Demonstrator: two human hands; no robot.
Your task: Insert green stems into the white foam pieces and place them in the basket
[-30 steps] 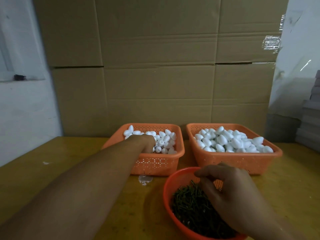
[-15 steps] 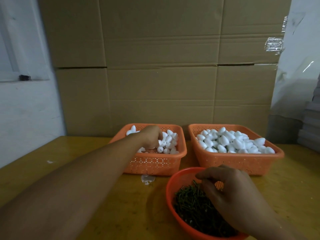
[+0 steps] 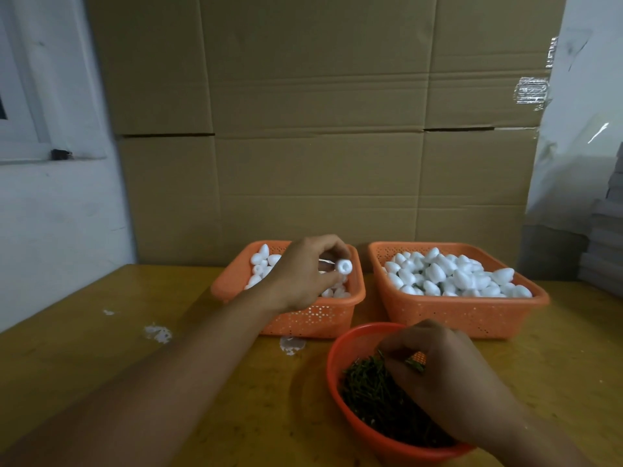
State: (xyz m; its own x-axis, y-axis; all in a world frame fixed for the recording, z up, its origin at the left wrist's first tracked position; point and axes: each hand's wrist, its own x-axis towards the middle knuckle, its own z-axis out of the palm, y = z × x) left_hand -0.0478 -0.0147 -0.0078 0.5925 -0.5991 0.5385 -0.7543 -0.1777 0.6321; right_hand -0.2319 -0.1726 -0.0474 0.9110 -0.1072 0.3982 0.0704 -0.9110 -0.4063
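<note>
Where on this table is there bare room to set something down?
Bare table lies left of the left basket, bar small white crumbs. It is crowded where the red bowl sits close before both baskets.

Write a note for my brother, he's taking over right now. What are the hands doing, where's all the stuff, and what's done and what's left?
Left hand: raised over the left basket, a white foam piece in its fingertip grip.
Right hand: down in the red bowl, fingers curled among the green stems and pinching one.
Right basket: heaped with foam pieces; no stems can be made out in them.
Done: one foam piece picked up, a stem being picked.
Left: lift the stem out, push it into the foam piece, put it in the basket, then repeat.
</note>
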